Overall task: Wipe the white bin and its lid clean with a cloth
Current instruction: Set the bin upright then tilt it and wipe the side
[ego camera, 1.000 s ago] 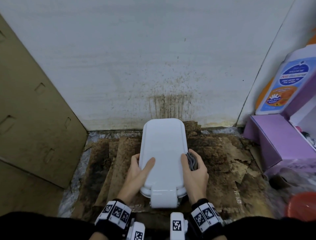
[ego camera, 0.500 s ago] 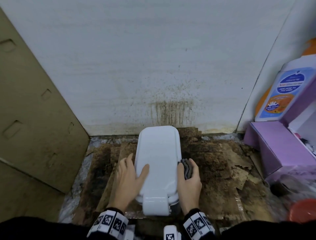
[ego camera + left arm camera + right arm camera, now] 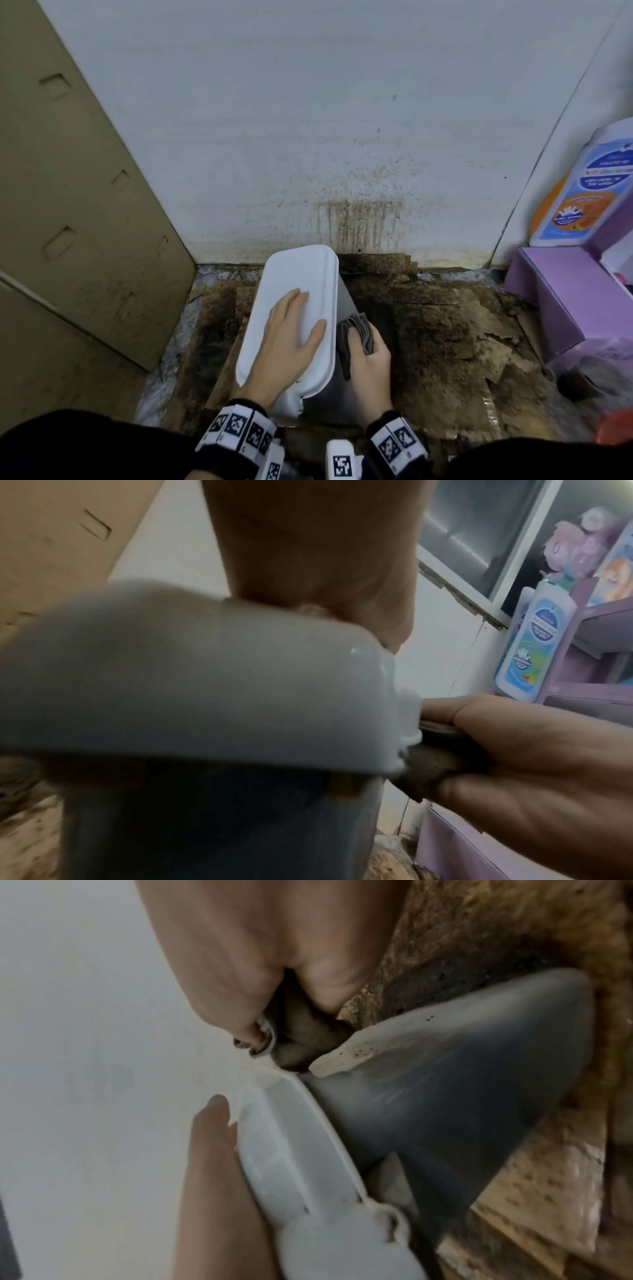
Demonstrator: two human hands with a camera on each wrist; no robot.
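Note:
The white bin [image 3: 346,294] stands on stained cardboard, tipped to the left so its shaded right wall shows. Its closed white lid [image 3: 298,274] faces up. My left hand [image 3: 291,329] lies flat on the lid with straight fingers. My right hand [image 3: 364,342] grips a folded grey cloth [image 3: 356,325] and presses it against the right wall just under the lid's rim. In the left wrist view the lid [image 3: 188,683] fills the frame, with the cloth [image 3: 435,767] at its right edge. In the right wrist view the cloth [image 3: 308,1037] meets the bin wall [image 3: 445,1110].
A tall cardboard panel [image 3: 68,222] leans at the left. The white wall [image 3: 356,219] behind the bin is splattered brown. The soiled cardboard floor [image 3: 445,325] spreads to the right. A purple box [image 3: 555,294] and a labelled bottle [image 3: 582,195] stand at the right.
The bin has tipped to the left. My left hand has moved from the lid's left edge onto its top. My right hand and the cloth have slid onto the bin's right wall.

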